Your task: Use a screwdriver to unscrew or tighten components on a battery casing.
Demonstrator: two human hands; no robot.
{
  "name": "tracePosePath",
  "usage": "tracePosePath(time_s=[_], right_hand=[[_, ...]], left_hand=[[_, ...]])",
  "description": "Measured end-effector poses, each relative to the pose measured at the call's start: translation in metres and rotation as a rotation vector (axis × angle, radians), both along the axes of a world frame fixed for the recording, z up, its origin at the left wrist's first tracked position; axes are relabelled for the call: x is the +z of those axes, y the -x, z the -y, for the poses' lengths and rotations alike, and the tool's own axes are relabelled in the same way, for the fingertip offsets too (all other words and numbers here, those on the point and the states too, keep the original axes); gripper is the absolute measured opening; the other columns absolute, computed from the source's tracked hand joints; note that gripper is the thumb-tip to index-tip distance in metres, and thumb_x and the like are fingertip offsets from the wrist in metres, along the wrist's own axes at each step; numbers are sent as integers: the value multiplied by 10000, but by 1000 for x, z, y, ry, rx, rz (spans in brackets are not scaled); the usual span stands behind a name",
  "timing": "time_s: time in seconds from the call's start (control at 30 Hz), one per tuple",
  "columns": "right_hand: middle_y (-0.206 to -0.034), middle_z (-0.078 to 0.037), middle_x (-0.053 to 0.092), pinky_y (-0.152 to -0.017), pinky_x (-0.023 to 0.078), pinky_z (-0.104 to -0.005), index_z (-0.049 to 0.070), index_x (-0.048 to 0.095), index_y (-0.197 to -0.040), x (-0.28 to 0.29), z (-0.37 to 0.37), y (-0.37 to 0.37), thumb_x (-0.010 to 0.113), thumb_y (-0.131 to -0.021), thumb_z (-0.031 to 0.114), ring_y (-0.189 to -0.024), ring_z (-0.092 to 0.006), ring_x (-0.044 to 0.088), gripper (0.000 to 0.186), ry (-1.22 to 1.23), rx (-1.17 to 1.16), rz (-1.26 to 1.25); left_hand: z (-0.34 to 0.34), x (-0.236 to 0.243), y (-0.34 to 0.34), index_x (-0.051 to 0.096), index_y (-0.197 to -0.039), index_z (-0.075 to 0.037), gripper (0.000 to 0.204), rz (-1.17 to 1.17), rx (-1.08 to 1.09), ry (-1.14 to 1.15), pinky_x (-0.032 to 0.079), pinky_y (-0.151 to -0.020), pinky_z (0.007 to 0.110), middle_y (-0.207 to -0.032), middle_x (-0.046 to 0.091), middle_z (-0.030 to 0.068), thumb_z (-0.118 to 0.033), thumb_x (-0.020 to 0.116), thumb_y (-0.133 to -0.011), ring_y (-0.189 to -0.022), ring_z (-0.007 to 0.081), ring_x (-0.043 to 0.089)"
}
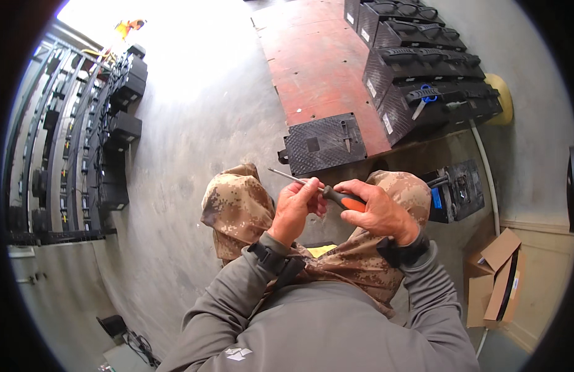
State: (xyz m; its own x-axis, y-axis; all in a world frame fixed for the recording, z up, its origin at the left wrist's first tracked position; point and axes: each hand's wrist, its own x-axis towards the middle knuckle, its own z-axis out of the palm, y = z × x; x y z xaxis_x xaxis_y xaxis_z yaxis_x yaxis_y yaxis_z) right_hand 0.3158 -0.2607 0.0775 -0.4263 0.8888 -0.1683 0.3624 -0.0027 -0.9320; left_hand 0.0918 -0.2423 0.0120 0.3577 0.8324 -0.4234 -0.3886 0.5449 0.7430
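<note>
A screwdriver [344, 199] with a black and orange handle lies across both hands above my lap, its thin metal shaft pointing up and left. My right hand [381, 209] is wrapped round the handle. With its fingertips, my left hand [296, 208] pinches the shaft close to the handle. Just beyond the shaft's tip, a black textured battery case [312, 144] lies flat at the near end of the red board. On top of that case rests a small slim tool [346, 137], too small to name surely.
Rows of black battery cases [395, 111] stand on the red board [318, 56]; blue-handled scissors [425, 99] lie on one. Right of my knee is another black case [457, 192]. An open cardboard box [498, 279] stands lower right. Racks of black units [70, 142] line the left.
</note>
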Motion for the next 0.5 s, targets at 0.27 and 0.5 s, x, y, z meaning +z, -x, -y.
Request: tracePosePath(time_s=[0.27, 0.5], right_hand=[[-968, -63, 650, -814, 501, -279, 29, 643, -1128, 13, -52, 12, 749, -827, 85, -909, -131, 604, 324, -162, -291, -132], [-921, -137, 702, -787, 528, -336, 15, 625, -1125, -6, -159, -46, 762, -874, 183, -842, -210, 659, 332, -364, -488, 226]], left_hand=[[-39, -7, 12, 659, -972, -29, 423, -106, -120, 118, 535, -578, 300, -767, 699, 95, -432, 552, -1040, -614, 184, 658], [-152, 5, 26, 672, -957, -14, 338, -289, -127, -202, 548, -632, 284, -799, 709, 74, -334, 592, -1032, -691, 146, 670]])
